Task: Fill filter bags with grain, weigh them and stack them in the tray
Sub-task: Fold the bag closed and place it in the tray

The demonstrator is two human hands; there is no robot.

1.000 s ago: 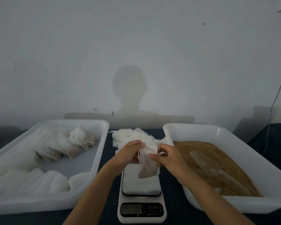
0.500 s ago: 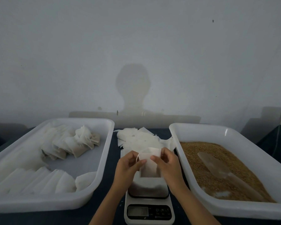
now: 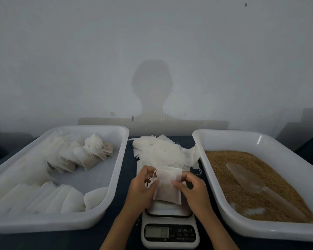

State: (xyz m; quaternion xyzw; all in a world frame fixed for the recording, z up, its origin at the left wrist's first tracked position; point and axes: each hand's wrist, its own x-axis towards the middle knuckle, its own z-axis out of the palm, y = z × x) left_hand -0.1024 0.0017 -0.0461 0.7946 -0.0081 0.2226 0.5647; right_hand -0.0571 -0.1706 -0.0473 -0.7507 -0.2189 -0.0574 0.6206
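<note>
Filter bag, small, white, square, with a drawstring [image 3: 167, 186], hangs just above the white digital kitchen scale [image 3: 170, 233], pinched at both sides: left hand [image 3: 141, 193] grasps its left edge, right hand [image 3: 193, 191] clamps the right. Behind the scale lies a loose pile of empty white bags [image 3: 161, 152]. Left of the scale, the white plastic tray [image 3: 116, 174] carries filled bags; right of it, a white tub [image 3: 242, 139] holds brown grain [image 3: 233, 163] and a clear scoop [image 3: 246, 175].

Small packing workstation, prob. home or workshop. Bare wall [image 3: 152, 42], digital scale [image 3: 170, 233], white trays [image 3: 119, 170] w/ grain [image 3: 242, 177], filter bags [image 3: 76, 159].
</note>
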